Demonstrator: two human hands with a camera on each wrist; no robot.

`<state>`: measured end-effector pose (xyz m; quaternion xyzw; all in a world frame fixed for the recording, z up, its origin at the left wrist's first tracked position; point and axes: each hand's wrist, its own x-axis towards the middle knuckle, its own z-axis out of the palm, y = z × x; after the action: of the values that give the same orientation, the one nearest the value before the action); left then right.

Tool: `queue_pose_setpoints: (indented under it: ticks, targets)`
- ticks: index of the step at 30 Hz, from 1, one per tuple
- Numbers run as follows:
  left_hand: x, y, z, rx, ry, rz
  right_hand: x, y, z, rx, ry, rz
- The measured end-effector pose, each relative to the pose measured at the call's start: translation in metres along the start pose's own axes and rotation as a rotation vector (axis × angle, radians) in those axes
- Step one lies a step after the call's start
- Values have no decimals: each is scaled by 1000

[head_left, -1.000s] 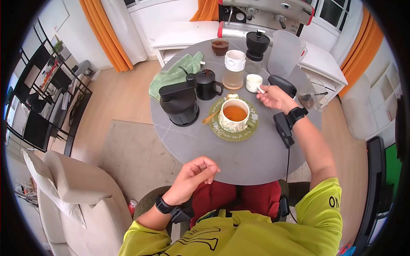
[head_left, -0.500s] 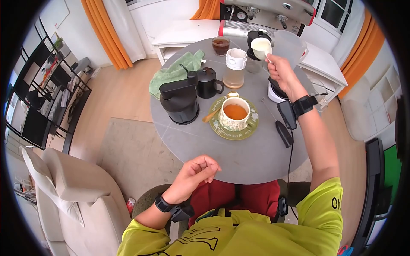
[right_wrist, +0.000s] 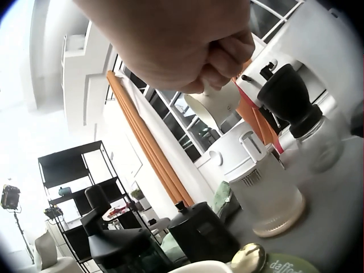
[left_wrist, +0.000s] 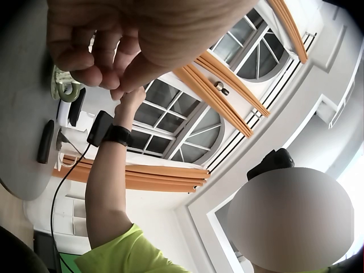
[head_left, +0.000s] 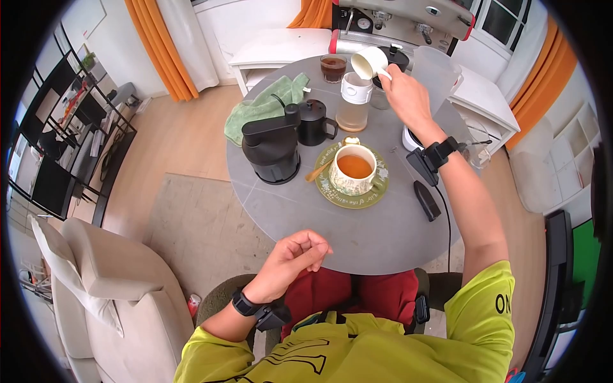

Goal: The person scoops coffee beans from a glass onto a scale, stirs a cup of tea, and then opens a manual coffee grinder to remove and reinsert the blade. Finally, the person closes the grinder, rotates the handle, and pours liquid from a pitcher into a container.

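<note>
My right hand (head_left: 408, 97) pinches the handle of a small white cup (head_left: 368, 62). The cup is tipped to the left, its mouth just above the white strainer top (head_left: 355, 87) of a clear jar (head_left: 352, 117) with pale brown liquid at its base. In the right wrist view the tilted cup (right_wrist: 215, 106) hangs over the same jar (right_wrist: 267, 199). Nothing is in my left hand (head_left: 290, 260), which hovers near the table's front edge, fingers loosely curled. Nearer me, a patterned teacup (head_left: 348, 184) of amber tea stands on a green saucer (head_left: 332, 196) with a wooden-handled spoon (head_left: 318, 171).
Left on the round table (head_left: 306, 236) are a black lidded machine (head_left: 271, 150), a black pot (head_left: 313, 124) and a green towel (head_left: 268, 102). Behind the jar stands a glass of brown drink (head_left: 333, 68). A black handheld frother (head_left: 426, 201) and translucent pitcher (head_left: 436, 73) are on the right.
My right hand has lifted the white cup off the table, carried it up and left, and tipped it over the jar. The left hand has stayed put.
</note>
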<state>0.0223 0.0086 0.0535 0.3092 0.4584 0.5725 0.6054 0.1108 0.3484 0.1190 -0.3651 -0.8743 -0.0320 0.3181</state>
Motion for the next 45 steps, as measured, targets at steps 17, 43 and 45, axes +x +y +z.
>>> queue_pose_setpoints:
  ticks: [17, 43, 45]
  targets:
    - [1, -1, 0, 18, 3, -4, 5, 5, 6, -223, 242, -321]
    - [0, 1, -1, 20, 4, -5, -2, 37, 4, 847, -34, 482]
    - [1, 0, -1, 22, 1, -11, -21, 42, -3, 1120, -129, 642]
